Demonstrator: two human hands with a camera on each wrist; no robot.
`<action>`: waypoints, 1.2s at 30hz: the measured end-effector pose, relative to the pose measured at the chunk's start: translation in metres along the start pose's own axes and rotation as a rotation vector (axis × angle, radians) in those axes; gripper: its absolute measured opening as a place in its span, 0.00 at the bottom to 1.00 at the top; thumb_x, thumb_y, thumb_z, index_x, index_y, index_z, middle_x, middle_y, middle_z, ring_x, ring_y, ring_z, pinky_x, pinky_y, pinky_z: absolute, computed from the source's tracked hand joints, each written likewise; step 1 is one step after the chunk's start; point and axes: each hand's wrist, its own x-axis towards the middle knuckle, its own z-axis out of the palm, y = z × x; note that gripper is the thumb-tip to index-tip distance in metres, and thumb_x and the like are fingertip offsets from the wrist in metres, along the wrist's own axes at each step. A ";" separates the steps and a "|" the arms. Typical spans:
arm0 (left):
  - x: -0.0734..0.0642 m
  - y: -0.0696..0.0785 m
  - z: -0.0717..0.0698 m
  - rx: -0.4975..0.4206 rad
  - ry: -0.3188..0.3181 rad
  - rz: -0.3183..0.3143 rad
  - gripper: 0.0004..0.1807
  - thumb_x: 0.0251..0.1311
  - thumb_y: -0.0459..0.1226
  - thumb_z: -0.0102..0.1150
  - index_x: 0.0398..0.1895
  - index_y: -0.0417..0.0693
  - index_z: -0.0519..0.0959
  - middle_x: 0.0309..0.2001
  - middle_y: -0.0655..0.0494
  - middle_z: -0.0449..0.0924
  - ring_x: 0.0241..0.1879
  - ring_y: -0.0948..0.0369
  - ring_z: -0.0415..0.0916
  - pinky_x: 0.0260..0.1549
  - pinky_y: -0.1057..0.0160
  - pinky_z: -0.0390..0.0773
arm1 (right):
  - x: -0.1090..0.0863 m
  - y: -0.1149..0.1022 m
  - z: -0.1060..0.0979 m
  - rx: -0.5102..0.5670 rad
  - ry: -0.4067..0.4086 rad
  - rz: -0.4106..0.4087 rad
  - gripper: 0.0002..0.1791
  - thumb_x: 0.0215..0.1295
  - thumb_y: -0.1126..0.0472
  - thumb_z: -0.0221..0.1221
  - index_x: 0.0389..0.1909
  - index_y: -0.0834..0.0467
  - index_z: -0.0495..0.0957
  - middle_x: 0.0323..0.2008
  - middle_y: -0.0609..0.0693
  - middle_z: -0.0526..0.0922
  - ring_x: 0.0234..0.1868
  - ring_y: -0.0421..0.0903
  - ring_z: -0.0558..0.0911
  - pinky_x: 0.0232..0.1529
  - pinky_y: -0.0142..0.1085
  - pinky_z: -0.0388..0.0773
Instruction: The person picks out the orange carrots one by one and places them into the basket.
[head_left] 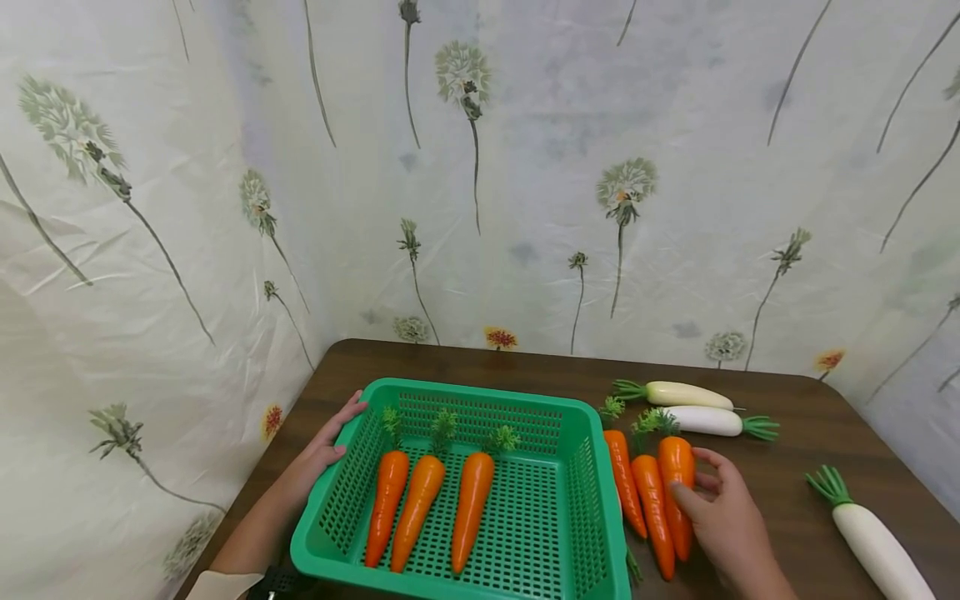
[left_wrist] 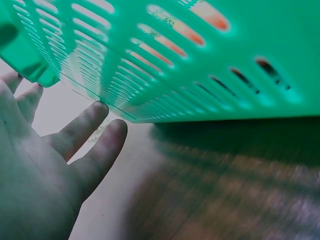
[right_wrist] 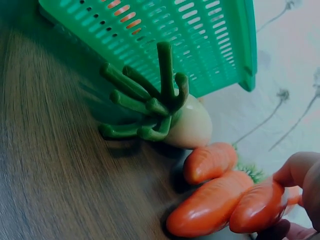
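Observation:
A green plastic basket [head_left: 480,391] holds three orange carrots, one of them a carrot [head_left: 472,508] near its middle. My left hand [head_left: 324,450] rests at the basket's left rim, fingers extended; in the left wrist view the hand [left_wrist: 45,165] lies along the slotted wall. Right of the basket, my right hand [head_left: 727,521] pinches a carrot [head_left: 677,467] between thumb and fingers. Beside it on the table lie a second carrot [head_left: 652,508] and a third carrot [head_left: 624,479]. The right wrist view shows the held carrot [right_wrist: 257,207] at the fingers [right_wrist: 295,167].
A white radish [right_wrist: 192,122] with green stems lies against the basket's right side. Two more, a cream radish [head_left: 690,394] and a white radish [head_left: 705,421], lie toward the back. Another radish [head_left: 877,546] is at the far right of the brown table [head_left: 787,433]. Dandelion-patterned sheeting [head_left: 540,208] stands behind.

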 end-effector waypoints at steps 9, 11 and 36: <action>-0.001 0.000 0.000 -0.010 0.009 -0.024 0.34 0.70 0.26 0.34 0.80 0.30 0.54 0.80 0.79 0.46 0.78 0.80 0.44 0.68 0.78 0.52 | 0.000 -0.007 0.002 -0.003 0.000 -0.008 0.45 0.74 0.51 0.62 0.82 0.62 0.49 0.71 0.76 0.66 0.62 0.63 0.78 0.40 0.37 0.83; -0.001 0.000 0.000 -0.014 0.009 -0.027 0.34 0.70 0.26 0.34 0.80 0.31 0.54 0.80 0.79 0.46 0.78 0.80 0.43 0.68 0.78 0.52 | -0.001 -0.008 0.002 -0.006 -0.001 -0.014 0.45 0.74 0.51 0.62 0.81 0.62 0.49 0.71 0.76 0.66 0.61 0.63 0.79 0.40 0.37 0.83; -0.002 0.002 0.000 -0.021 0.009 -0.048 0.34 0.71 0.26 0.34 0.80 0.31 0.53 0.80 0.80 0.46 0.77 0.81 0.44 0.68 0.79 0.52 | -0.012 -0.020 0.013 0.008 -0.045 -0.074 0.43 0.74 0.54 0.63 0.81 0.61 0.51 0.70 0.74 0.69 0.55 0.53 0.83 0.41 0.34 0.83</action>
